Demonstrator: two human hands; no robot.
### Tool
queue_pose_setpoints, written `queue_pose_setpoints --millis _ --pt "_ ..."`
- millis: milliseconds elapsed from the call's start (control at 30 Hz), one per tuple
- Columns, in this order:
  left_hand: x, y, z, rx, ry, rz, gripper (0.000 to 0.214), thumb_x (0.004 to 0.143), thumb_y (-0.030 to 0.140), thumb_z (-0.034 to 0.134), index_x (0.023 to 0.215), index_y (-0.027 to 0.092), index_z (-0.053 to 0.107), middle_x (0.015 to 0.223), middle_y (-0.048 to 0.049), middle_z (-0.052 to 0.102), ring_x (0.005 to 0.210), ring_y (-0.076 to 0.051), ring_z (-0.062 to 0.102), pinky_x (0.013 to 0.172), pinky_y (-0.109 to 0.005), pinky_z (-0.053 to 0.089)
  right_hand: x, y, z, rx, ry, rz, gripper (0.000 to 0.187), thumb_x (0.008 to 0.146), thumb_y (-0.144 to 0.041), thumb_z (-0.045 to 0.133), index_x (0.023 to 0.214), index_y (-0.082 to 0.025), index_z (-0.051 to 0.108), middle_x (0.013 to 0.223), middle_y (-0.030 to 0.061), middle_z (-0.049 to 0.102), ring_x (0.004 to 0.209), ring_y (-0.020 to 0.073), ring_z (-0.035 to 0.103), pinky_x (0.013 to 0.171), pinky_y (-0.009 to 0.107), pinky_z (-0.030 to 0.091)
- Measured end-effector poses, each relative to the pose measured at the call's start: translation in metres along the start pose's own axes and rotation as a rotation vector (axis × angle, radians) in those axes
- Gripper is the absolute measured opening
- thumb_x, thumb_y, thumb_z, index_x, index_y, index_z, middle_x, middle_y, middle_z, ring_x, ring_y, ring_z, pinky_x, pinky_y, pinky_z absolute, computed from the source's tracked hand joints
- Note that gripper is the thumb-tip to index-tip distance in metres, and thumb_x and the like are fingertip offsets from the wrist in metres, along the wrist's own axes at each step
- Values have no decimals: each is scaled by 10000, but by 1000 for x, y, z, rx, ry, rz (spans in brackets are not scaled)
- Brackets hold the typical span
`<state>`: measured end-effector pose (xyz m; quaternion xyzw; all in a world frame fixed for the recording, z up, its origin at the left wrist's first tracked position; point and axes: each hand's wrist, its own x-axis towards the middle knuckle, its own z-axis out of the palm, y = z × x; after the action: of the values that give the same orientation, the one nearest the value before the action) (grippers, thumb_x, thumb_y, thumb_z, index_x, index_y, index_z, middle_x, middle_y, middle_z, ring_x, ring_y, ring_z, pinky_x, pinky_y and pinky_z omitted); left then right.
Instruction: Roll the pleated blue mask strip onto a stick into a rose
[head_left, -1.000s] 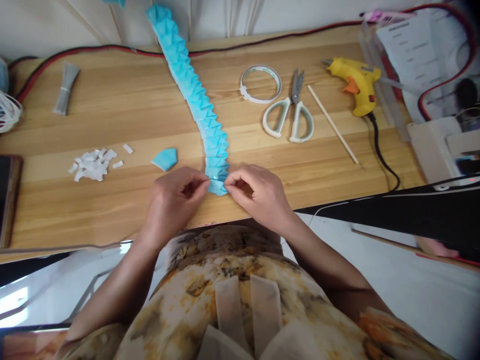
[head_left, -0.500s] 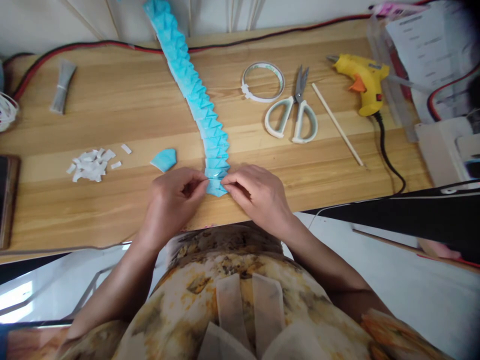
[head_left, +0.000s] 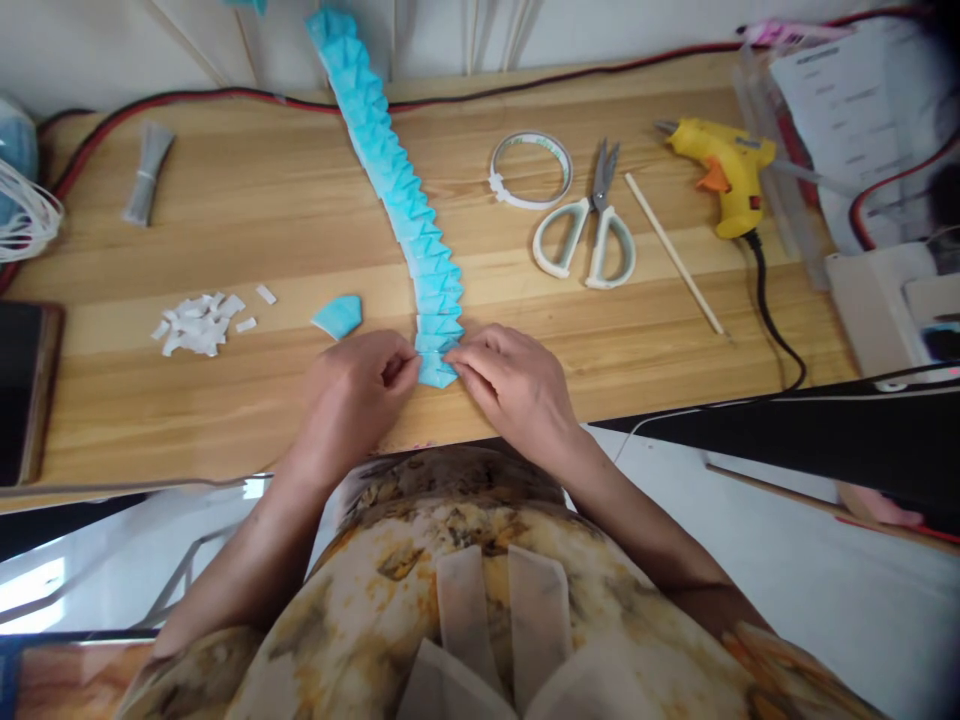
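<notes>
A long strip of overlapping folded blue pieces point(head_left: 409, 215) runs from the back of the wooden table to its front edge, curving slightly. At its near end, my left hand point(head_left: 364, 385) pinches the left side between thumb and forefinger. My right hand point(head_left: 514, 385) pinches the opposite side of the same end, close to the last folded piece. Fingertips hide part of those edges. A single loose blue folded piece point(head_left: 339, 317) lies just beyond my left hand. Farther left is a small heap of white paper-like bits point(head_left: 196, 325).
Scissors point(head_left: 592, 220), a roll of tape point(head_left: 531, 170) and a thin wooden stick point(head_left: 675, 255) lie right of the strip. A yellow glue gun point(head_left: 724, 165) with a black cord rests farther right. A phone-like dark object point(head_left: 30, 390) is at the left edge; a red-black cable point(head_left: 225, 93) crosses the back.
The whole view has shifted slightly, so objects at left sit a little farther right. Both hands stay pinched at the strip's near end; the strip looks otherwise the same.
</notes>
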<state>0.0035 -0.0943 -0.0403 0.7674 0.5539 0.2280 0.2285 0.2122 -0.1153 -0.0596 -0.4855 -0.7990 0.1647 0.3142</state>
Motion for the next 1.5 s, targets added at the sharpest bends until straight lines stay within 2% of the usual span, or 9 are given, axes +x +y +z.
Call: queue_pose_setpoints --millis 133,267,500,667,833,1067,1233,1400,1500 --pt "-4 -4 -1 -134 23 -44 76 877 223 642 827 206 695 639 31 609 546 -119 478 549 -261 356 -2 -1 -3 152 57 90 194 1049 -220 524 1021 -199 715 975 51 773 869 174 686 791 306 496" --pt "-13 -8 1 -218 92 -46 122 918 231 588 896 191 702 712 18 669 562 -108 518 543 -233 388 -4 -1 -4 231 130 175 173 1006 -211 520 1045 -213 689 1011 42 779 839 167 681 773 303 515" --pt "-20 -14 8 -160 94 164 288 970 178 498 1109 163 750 1010 -72 790 716 -141 660 674 -252 489 -4 4 0 94 109 -25 340 964 -88 442 1082 -223 731 1048 78 759 1010 232 671 917 397 513" --pt "-19 -15 8 -39 82 260 335 998 135 438 1139 146 742 1014 -87 788 857 -194 714 781 -293 527 -4 -2 -3 -100 22 -18 360 916 -57 515 1102 -238 765 1288 91 722 1188 274 610 975 442 465" --pt "-20 -9 8 73 46 249 342 973 115 434 1099 163 748 1001 -95 778 920 -240 722 817 -336 556 -3 -9 -3 -187 -82 11 373 952 -63 519 1177 -249 751 1466 91 650 1354 299 518 1092 490 411" --pt "-18 -3 9 143 45 212 341 936 92 450 1049 179 760 1017 -91 790 921 -247 728 829 -350 569 -3 -8 1 -212 -34 54 374 973 -66 490 1119 -283 758 1429 64 675 1343 280 551 1092 483 413" --pt "-17 -6 6 55 17 193 336 944 108 446 1045 184 757 1024 -82 795 927 -238 729 829 -344 560 -19 0 -2 -134 160 88 337 919 -72 476 995 -267 741 1234 71 733 1160 267 630 996 474 468" --pt "-18 -7 4 -5 23 221 344 963 108 437 1045 156 768 998 -93 790 902 -238 728 811 -341 550 -26 0 -5 -146 116 -20 337 956 -80 482 1065 -266 741 1242 74 739 1179 255 629 995 456 479" --pt "-17 -8 4 -10 22 231 346 960 110 443 1057 151 772 997 -96 788 907 -236 728 816 -337 551 -22 -2 -6 -159 13 2 343 983 -95 493 1123 -281 746 1297 72 729 1248 259 606 1036 466 464"
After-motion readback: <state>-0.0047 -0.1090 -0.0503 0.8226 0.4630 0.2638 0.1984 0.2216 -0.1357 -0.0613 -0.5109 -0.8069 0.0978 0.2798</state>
